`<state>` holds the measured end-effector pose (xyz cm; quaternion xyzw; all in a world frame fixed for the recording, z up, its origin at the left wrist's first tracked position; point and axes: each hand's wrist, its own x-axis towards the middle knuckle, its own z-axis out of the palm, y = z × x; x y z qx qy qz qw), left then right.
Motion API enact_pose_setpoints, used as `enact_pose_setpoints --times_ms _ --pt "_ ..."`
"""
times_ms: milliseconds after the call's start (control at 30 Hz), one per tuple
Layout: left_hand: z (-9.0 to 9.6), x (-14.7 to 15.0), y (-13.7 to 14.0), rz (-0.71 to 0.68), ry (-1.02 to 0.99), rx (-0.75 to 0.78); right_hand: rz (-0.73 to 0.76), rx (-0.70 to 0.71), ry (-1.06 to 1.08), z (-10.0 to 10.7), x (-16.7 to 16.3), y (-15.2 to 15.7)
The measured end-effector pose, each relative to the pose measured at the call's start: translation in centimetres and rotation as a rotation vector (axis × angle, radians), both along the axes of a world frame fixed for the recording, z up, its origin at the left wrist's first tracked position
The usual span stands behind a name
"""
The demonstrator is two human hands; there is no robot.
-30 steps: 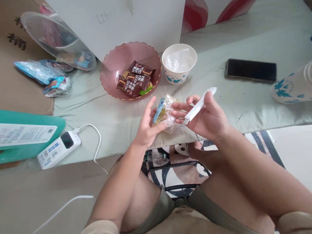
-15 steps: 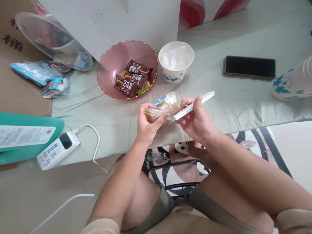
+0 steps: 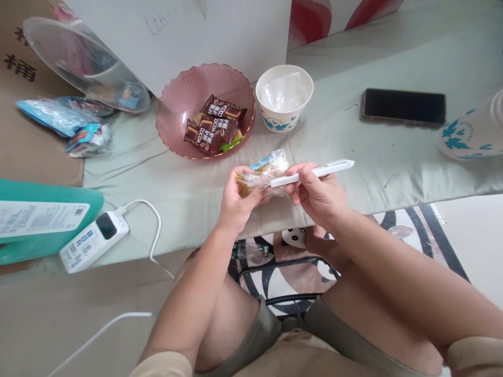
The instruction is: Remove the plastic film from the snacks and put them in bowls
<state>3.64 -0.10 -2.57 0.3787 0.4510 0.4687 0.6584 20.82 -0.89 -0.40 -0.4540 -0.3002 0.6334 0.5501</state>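
My left hand is closed around a crinkled clear plastic packet with yellow and blue print, held just above the front of the table. Between the thumb and fingers of my right hand is a slim white utility knife, shaped much like a pen. Its left end, with a small dark tip, lies against the wrap near my left thumb. Whether the tip has gone through the plastic, I cannot tell. Behind the packet stands a pink ribbed bowl holding several brown cocoa snack packs.
Right of the bowl is a paper cup with clear plastic inside. A phone and more stacked paper cups occupy the right side. At left are a white power bank with a cable, a green package and blue wrapped snacks.
The knife has turned to lie flatter, its left end now over the wrap. My right fingers have shifted their grip on it, while my left hand keeps hold of the packet.
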Motion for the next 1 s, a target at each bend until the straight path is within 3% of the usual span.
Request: enact_pose_setpoints --times_ms 267,600,700,833,900,1000 --pt "0.0 -0.3 -0.1 -0.001 -0.038 0.047 -0.058 -0.020 -0.098 -0.5 1.2 0.6" --pt "0.2 -2.2 0.8 -0.003 -0.190 0.022 -0.305 -0.017 -0.232 -1.5 5.0 2.9" --pt "0.0 -2.4 0.8 -0.022 -0.157 0.028 -0.351 0.136 -0.626 -1.8 6.2 3.2" --pt "-1.1 -2.2 0.6 -0.030 -0.014 0.114 -0.093 0.389 -1.295 -2.3 7.2 2.9" --pt "-1.6 -2.1 0.4 -0.011 0.153 0.245 0.028 0.396 -1.420 -2.9 7.4 3.0" --pt "-1.8 -2.2 -0.1 -0.001 0.543 0.515 0.093 0.352 -1.557 -3.9 7.9 3.5"
